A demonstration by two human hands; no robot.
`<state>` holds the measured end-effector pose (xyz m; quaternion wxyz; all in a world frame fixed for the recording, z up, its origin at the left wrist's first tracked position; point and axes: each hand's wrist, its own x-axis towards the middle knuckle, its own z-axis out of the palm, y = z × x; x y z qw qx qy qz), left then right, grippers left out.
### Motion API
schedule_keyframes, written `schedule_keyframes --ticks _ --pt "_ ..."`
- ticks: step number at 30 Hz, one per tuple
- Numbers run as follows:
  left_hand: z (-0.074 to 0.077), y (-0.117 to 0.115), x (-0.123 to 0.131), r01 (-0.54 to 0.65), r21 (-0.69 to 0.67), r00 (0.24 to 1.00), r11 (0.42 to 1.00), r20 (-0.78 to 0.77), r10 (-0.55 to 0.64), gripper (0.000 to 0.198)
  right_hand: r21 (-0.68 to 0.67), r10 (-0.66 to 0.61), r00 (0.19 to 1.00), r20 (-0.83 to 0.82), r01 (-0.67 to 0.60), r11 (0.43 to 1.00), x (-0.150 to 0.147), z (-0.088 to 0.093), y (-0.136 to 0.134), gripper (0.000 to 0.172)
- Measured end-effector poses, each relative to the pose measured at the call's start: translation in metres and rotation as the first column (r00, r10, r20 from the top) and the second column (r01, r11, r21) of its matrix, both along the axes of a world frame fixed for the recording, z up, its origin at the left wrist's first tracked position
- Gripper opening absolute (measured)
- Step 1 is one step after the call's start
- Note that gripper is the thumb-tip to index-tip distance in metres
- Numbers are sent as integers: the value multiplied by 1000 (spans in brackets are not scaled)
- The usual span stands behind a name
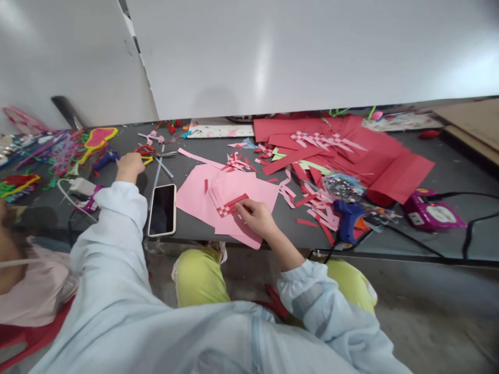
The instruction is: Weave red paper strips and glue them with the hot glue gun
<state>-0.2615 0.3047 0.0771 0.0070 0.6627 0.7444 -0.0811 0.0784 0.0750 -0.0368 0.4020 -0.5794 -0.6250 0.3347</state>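
My right hand (255, 214) pinches the edge of a small red-and-pink woven paper strip piece (225, 209) over pink paper sheets (195, 193). The woven end is checkered, and loose pink strips run up from it. My left hand (130, 165) is stretched to the left, beside a blue glue gun (106, 157) and scissors with red handles (145, 149). Its fingers are mostly hidden, so its grip is unclear. A phone (162, 210) with a dark screen lies between my forearms.
Red paper sheets (351, 150) and cut strips (317, 208) cover the right side. A second blue glue gun (349, 221) sits at the front edge, near a purple box (432, 210) with cables. Pipe cleaners (62, 153) lie left. Another person's arm (10, 249) shows at far left.
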Motion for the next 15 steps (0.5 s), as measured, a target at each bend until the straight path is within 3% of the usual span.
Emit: schedule_keyframes --ticks 4,7,15 --pt "-13 17 -7 107 -4 994 994 -26 -107 61 7 6 1000 10 -7 1000 -1 -1 1 35" --pt "-14 31 -6 162 -7 986 987 -37 -163 64 2 10 1000 20 -10 1000 0 0 0 34" --pt "-5 47 -12 193 -17 971 981 -139 -193 39 -26 -2 1000 20 3 1000 1 4 -2 34"
